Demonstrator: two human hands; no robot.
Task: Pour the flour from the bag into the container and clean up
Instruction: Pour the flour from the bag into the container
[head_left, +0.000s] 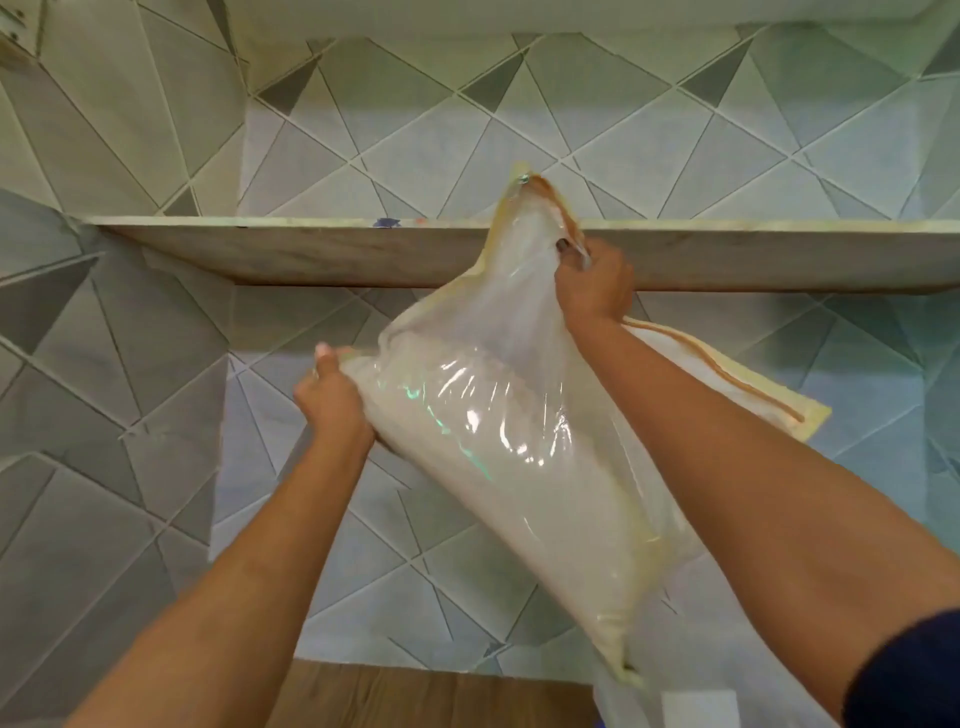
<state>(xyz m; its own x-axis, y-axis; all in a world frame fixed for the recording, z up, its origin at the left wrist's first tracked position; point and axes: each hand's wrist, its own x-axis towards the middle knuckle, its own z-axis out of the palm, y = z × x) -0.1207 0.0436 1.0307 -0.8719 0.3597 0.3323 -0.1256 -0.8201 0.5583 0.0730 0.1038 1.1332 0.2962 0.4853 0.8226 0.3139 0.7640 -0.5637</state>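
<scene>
A large clear plastic bag of white flour (509, 457) with a yellow-orange zip edge hangs tilted in the air in front of the tiled wall. My left hand (332, 400) grips the bag's left edge at mid height. My right hand (592, 286) is closed on the bag's upper part, just below its raised top corner. The flour has settled in the lower half of the bag; the top part is empty film. No container is in view.
A stone shelf (311, 249) juts out of the wall behind the bag's top. Grey geometric tiles (130, 415) cover the wall. A strip of wooden countertop (415, 696) shows at the bottom edge, below the bag.
</scene>
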